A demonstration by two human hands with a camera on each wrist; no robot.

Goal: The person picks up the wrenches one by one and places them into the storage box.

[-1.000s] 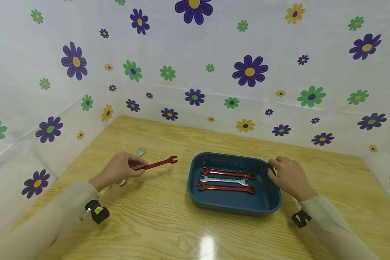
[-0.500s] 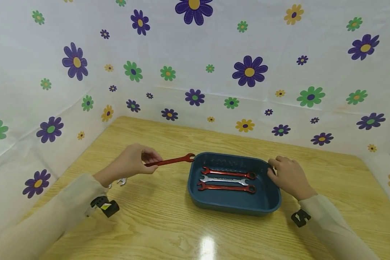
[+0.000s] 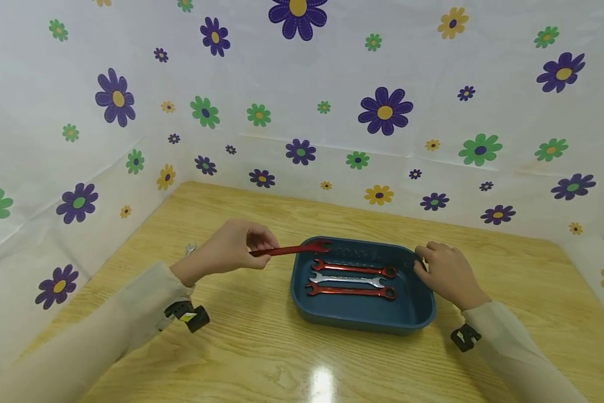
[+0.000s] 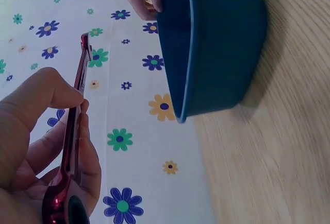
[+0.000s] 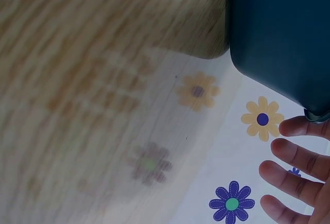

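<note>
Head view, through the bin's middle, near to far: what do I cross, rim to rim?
Blue bin's near rim, red wrench, silver wrench, second red wrench, far rim. Omitted: held red wrench, overlapping the bin's far-left corner.

The long cream sleeves (image 3: 130,316) are plain, and the boxy black wrist cameras (image 3: 197,319) bear small yellowish marks.

Three wrenches (image 3: 347,279) in bin (image 3: 352,324), bin on table (image 3: 241,347) — backdrop (image 3: 327,126) behind
</note>
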